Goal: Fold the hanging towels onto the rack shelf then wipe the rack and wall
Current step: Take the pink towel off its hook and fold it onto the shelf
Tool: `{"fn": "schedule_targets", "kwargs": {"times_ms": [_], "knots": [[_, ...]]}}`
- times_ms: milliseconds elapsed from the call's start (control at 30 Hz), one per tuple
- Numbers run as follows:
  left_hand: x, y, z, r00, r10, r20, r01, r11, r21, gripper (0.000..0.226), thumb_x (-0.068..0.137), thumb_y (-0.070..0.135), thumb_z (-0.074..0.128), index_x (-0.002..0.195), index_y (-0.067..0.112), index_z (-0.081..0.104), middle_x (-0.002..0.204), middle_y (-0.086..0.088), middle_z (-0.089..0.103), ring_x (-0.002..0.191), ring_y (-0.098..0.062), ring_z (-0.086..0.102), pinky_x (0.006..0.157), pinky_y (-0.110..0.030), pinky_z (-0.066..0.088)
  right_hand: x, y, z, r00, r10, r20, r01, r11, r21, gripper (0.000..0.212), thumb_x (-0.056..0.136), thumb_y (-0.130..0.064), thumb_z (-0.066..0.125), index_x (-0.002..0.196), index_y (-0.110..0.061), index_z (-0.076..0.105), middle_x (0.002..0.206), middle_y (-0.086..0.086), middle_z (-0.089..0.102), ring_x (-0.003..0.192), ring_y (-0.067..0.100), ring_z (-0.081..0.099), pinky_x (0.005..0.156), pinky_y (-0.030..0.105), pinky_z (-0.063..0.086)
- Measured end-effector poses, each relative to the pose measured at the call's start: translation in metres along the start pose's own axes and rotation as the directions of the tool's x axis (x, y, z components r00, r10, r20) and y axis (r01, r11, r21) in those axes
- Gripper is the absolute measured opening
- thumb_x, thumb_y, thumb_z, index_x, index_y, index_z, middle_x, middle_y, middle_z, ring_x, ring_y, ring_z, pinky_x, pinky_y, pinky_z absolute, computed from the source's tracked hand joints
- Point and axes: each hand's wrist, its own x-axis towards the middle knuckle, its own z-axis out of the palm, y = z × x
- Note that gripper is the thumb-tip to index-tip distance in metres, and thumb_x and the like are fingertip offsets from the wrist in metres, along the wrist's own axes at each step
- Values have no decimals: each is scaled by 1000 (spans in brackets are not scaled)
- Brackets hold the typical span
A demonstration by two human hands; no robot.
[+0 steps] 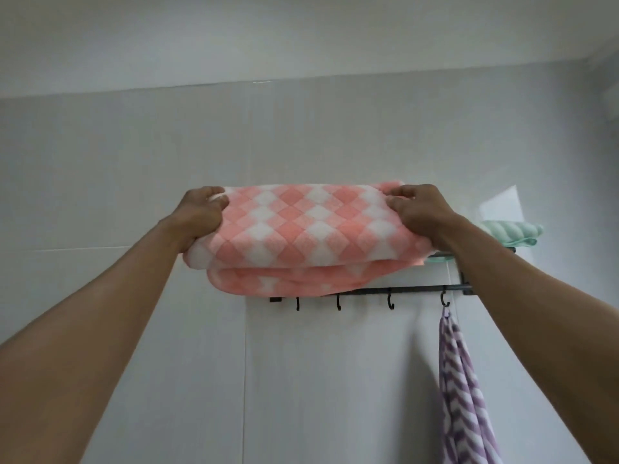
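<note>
A person's left hand [201,214] and right hand [413,212] are each gripping an end of a folded pink-and-white checked terry towel [301,236], its long axis running parallel to the black metal wall rack [418,290], just above its shelf.

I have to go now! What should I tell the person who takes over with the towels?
Left hand and right hand each grip an end of the folded pink checked towel, held up at the black rack.
A folded green towel already lies on the shelf's right end.
The purple striped towel hangs from the rightmost hook.
Left: set pink down, fold purple, wipe the rack and wall.
</note>
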Motion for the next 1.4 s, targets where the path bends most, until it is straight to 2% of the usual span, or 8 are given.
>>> {"fn": "schedule_targets", "kwargs": {"times_ms": [233, 567, 700, 867, 1033, 1133, 1233, 1400], "knots": [[74, -11, 15, 999, 28, -26, -28, 999, -30, 34, 102, 28, 56, 133, 17, 64, 128, -4, 65, 110, -21, 64, 98, -33, 51, 71, 6, 28, 999, -42, -27, 44, 996, 82, 14, 100, -13, 61, 108, -15, 73, 98, 1, 67, 77, 4, 61, 47, 7, 48], [164, -19, 49, 1000, 10, 3, -10, 1000, 11, 32, 104, 23, 54, 133, 14, 63, 127, -4, 63, 105, -21, 65, 89, -31, 52, 179, 37, 68, 999, 53, -2, -52, 993, 107, 18, 96, -9, 63, 109, -10, 76, 103, 4, 73, 83, 15, 70, 61, 20, 59], [176, -45, 67, 989, -101, 106, 83, 984, 160, 26, 104, 22, 55, 124, 13, 68, 120, 1, 62, 101, -21, 63, 86, -32, 50, 188, 61, 82, 967, 223, 123, -220, 975, -40, 25, 92, -21, 67, 112, -8, 73, 110, 10, 73, 88, 27, 74, 81, 43, 63], [179, -62, 71, 944, -216, 248, 55, 847, 528, 24, 96, 40, 60, 101, 20, 72, 106, -1, 70, 83, -19, 69, 59, -26, 52, 190, 67, 83, 920, 322, 224, -262, 930, -258, 17, 95, -16, 56, 96, -3, 68, 83, 14, 72, 65, 28, 67, 55, 29, 52], [182, -52, 67, 927, -188, 324, -142, 625, 767, 14, 95, 47, 58, 102, 37, 64, 102, 5, 66, 91, -16, 65, 67, -31, 51, 199, 58, 82, 905, 343, 253, -273, 922, -274, 17, 91, -10, 49, 92, -1, 63, 73, 16, 64, 60, 28, 61, 52, 29, 47], [188, -63, 69, 912, -226, 342, -192, 502, 843, 20, 93, 41, 61, 101, 24, 68, 101, 1, 69, 90, -21, 69, 71, -36, 57, 197, 60, 88, 895, 351, 276, -231, 892, -388, 15, 91, -9, 47, 87, -3, 59, 67, 15, 58, 54, 26, 54, 51, 28, 41], [189, -71, 71, 896, -247, 369, -215, 485, 847, 19, 91, 35, 62, 99, 18, 67, 103, -5, 70, 93, -28, 70, 85, -43, 60, 195, 61, 91, 895, 366, 257, -227, 867, -443, 17, 93, -13, 44, 81, -6, 55, 56, 12, 55, 42, 22, 52, 46, 23, 39], [189, -72, 71, 884, -266, 384, -157, 605, 781, 11, 92, 22, 61, 95, 11, 64, 98, -14, 68, 75, -28, 60, 65, -33, 46, 185, 50, 95, 903, 326, 280, -101, 794, -599, 27, 99, -15, 41, 74, -9, 50, 57, 8, 52, 40, 18, 48, 38, 18, 34]]}}
